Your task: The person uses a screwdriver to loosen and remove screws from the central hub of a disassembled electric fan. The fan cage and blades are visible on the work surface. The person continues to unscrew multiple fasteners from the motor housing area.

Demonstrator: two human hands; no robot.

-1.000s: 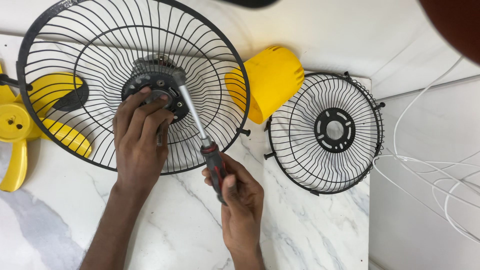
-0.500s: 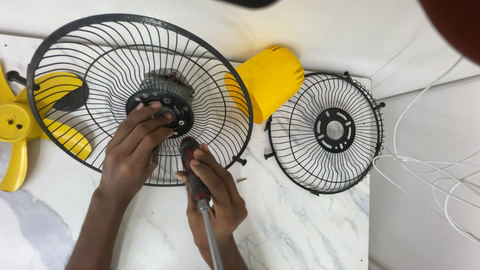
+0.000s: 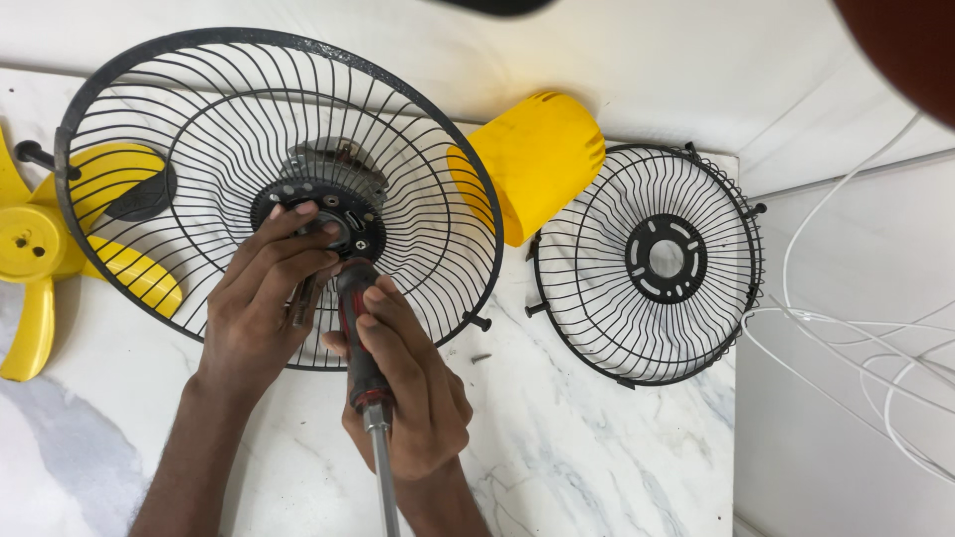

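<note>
At far left a yellow fan blade (image 3: 30, 268) lies on the marble surface (image 3: 597, 438). Left hand (image 3: 264, 298) rests open-fingered on the black guard's hub (image 3: 320, 214), centre-left. Right hand (image 3: 403, 383) is closed around a screwdriver (image 3: 360, 348), shaft toward the bottom edge.

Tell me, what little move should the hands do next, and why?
Probably turn the red-and-black screwdriver around: the right hand holds it with the metal shaft pointing away from the big black wire fan guard, while the left hand rests on the guard's black round hub.
</note>
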